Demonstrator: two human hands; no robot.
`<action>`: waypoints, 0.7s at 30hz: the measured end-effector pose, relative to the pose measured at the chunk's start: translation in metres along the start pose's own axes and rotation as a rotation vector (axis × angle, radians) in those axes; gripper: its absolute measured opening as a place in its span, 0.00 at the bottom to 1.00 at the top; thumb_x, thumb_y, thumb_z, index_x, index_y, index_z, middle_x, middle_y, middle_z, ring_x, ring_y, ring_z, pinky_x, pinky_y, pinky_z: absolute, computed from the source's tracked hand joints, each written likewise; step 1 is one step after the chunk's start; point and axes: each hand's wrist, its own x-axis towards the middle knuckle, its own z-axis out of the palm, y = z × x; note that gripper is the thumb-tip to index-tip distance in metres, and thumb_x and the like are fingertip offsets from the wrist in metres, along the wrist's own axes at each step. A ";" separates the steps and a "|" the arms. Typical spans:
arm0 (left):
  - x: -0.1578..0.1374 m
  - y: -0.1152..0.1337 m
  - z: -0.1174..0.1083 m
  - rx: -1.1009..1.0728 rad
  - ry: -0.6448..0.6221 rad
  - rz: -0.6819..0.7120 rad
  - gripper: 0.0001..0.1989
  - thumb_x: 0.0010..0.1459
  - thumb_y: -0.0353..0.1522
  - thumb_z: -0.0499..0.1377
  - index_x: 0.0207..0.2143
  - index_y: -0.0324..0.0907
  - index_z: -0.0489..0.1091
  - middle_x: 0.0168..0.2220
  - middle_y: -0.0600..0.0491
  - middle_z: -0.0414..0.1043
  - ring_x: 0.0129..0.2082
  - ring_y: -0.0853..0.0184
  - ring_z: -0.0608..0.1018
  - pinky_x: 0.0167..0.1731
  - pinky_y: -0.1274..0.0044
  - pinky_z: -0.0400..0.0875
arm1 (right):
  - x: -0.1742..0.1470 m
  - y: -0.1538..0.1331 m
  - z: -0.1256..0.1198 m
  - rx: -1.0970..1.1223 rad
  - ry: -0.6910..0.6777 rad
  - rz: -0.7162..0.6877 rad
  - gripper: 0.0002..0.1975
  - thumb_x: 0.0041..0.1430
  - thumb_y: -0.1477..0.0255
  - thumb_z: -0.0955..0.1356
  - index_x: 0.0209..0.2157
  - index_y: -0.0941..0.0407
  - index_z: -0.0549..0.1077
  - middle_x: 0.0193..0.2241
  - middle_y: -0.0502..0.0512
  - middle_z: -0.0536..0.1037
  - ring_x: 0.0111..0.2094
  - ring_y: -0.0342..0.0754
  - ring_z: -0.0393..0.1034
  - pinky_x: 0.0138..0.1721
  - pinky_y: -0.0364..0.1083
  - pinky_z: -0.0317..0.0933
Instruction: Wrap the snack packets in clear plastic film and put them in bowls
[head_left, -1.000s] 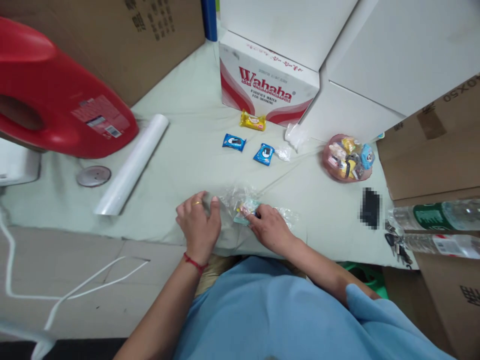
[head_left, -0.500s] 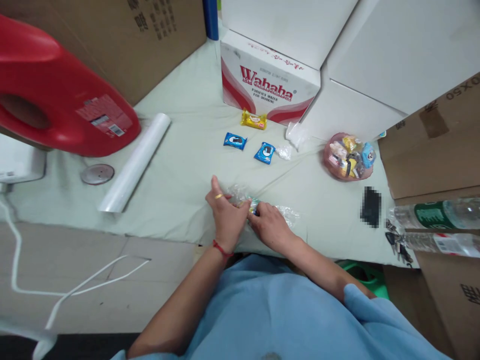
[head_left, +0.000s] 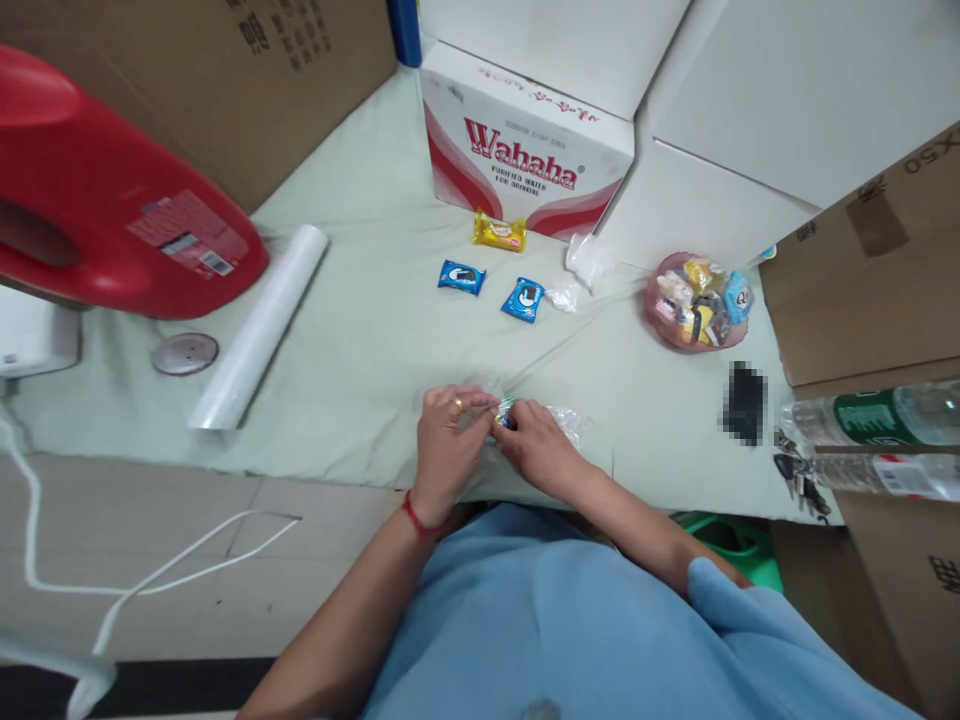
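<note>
My left hand [head_left: 454,435], with a ring and a red wrist cord, pinches a clear plastic bag [head_left: 573,424] near the table's front edge. Close against it, my right hand [head_left: 541,448] has its fingers closed on the same bag, around a small green, yellow and blue wrapped piece [head_left: 504,412]. The fingers cover most of that piece, so its kind cannot be made out. Beyond the hands lie two blue snack packets [head_left: 461,278] and a yellow snack packet [head_left: 499,231]. Crumpled clear plastic [head_left: 589,262] rests beside them.
A pink bowl [head_left: 660,325] of wrapped snacks stands at right, near keys [head_left: 801,482] and plastic bottles [head_left: 870,417]. At left are a white film roll [head_left: 259,330], a round lid [head_left: 185,354] and a red jug [head_left: 142,240]. A Wahaba-style water carton, printed "Wahaha" [head_left: 525,150], stands behind.
My left hand's raised finger has folded down, and its fingers now pinch together at the bag. My right hand stays almost in place. The view has shifted slightly.
</note>
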 end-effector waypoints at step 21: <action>-0.036 -0.012 0.011 0.457 -0.279 0.601 0.17 0.64 0.29 0.55 0.50 0.43 0.80 0.52 0.45 0.83 0.57 0.56 0.81 0.57 0.62 0.74 | -0.033 0.034 -0.027 0.448 -0.021 -0.223 0.19 0.69 0.71 0.69 0.61 0.55 0.74 0.65 0.68 0.70 0.65 0.58 0.64 0.62 0.61 0.64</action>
